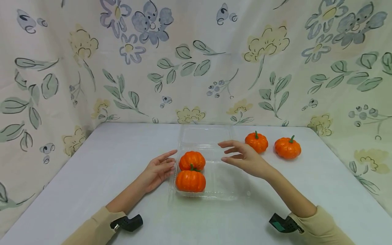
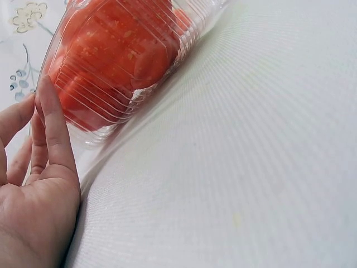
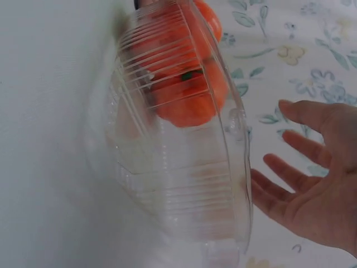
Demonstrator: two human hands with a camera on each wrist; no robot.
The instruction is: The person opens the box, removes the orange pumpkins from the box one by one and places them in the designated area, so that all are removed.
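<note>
Beige sleeves (image 1: 93, 226) lie nearest; the left hand (image 1: 159, 172), straight-fingered, seemingly steadies the clear clamshell (image 1: 225, 178) holding two miniature pumpkins (image 1: 190, 182) at left; the right hand (image 1: 246, 159), gripping nothing, spreads above its right side.

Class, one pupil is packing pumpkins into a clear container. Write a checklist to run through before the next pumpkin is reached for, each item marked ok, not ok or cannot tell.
1. Right hand free: ok, fingers spread, holding nothing.
2. Lid out of the way: ok, open at the container's far side.
3. Space inside: ok, the container's right side is bare.
4. Packed pumpkins placed: ok, front pumpkin and rear pumpkin both sit on the left.
5. Pumpkins left to pack: ok, nearer one and farther one on the right of the table.
6. Left hand steadying firmly: cannot tell; its fingers are at the container's left edge.
</note>
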